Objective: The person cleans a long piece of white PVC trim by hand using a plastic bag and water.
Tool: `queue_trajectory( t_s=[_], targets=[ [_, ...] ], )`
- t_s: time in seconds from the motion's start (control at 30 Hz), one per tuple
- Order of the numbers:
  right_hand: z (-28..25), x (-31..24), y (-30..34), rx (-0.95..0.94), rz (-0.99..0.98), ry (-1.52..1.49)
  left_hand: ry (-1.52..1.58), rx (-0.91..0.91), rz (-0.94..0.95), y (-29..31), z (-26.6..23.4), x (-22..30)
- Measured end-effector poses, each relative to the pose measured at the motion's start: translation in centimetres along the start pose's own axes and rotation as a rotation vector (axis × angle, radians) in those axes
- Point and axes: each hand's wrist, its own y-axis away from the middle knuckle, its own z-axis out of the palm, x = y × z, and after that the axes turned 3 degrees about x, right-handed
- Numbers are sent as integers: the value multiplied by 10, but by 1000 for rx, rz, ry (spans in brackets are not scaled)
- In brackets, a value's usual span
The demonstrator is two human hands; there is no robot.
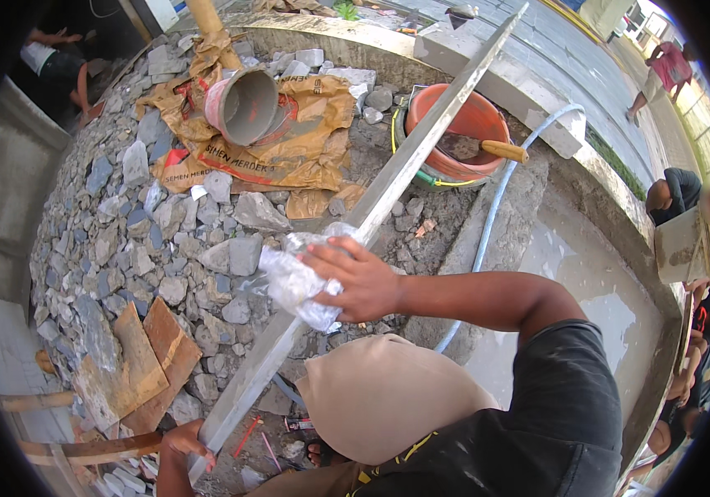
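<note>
A long, pale metal straightedge bar (409,166) runs slantwise from the lower left to the upper right. Near its lower end, my left hand (183,441) is closed around it, with some fingers hidden behind the edge. Partway along, my right hand (359,277) presses a crumpled clear plastic sheet (287,277) against the bar, fingers bent over the wad. The plastic wraps over the bar's face there. Beyond my right hand, a red bucket (487,120) holds grey mortar and a tool with a wooden handle (504,151), which rests over the rim.
Broken stone rubble (131,240) covers the left side. A mortar-stained bucket (243,108) lies tipped on torn brown cement bags (313,112). A blue hose (494,207) passes the wet concrete area (570,248) at right. Board pieces (169,348) lie lower left. Other people are around the edges.
</note>
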Motion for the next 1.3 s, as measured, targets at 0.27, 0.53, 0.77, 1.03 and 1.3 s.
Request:
queue_trajectory(
  t_s=[0.27,0.53,0.77,1.03,1.3],
  targets=[
    [-69,168,75,205,446,278,255,-181,5,-9,-2,-13],
    [-92,262,101,316,815,177,189,-217,-12,-16,-9,15],
    [-33,71,51,16,485,144,-433,319,21,-25,-61,-18],
    [-130,290,131,-26,946,413,-312,107,24,-26,-56,-2],
    [-43,104,23,-136,502,237,-824,595,58,-1,-3,-5]
  ],
)
